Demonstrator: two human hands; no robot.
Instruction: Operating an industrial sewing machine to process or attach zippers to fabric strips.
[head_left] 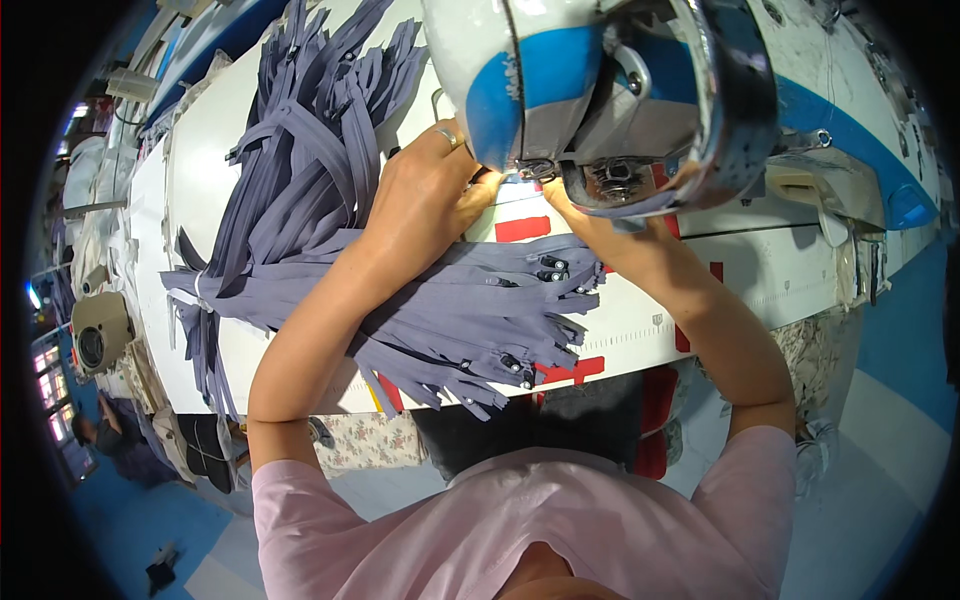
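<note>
A white and blue sewing machine head (560,85) hangs over the table in front of me, with its needle area (530,172) between my two hands. My left hand (425,190), a ring on one finger, is closed, thumb and fingertips pinched just left of the needle. What it grips is too small to make out. From the right, my right hand (600,225) reaches under the machine head, which hides most of its fingers. Grey-purple zippers (450,290) lie in a tied bundle below my left forearm, with black sliders at their right ends. More zippers (310,160) are heaped farther left.
The white table (750,290) carries red tape patches (523,229) and a printed ruler scale. Floral cloth (370,440) hangs below its front edge. A beige device (102,332) sits at the far left. Another person (125,440) is in the left background.
</note>
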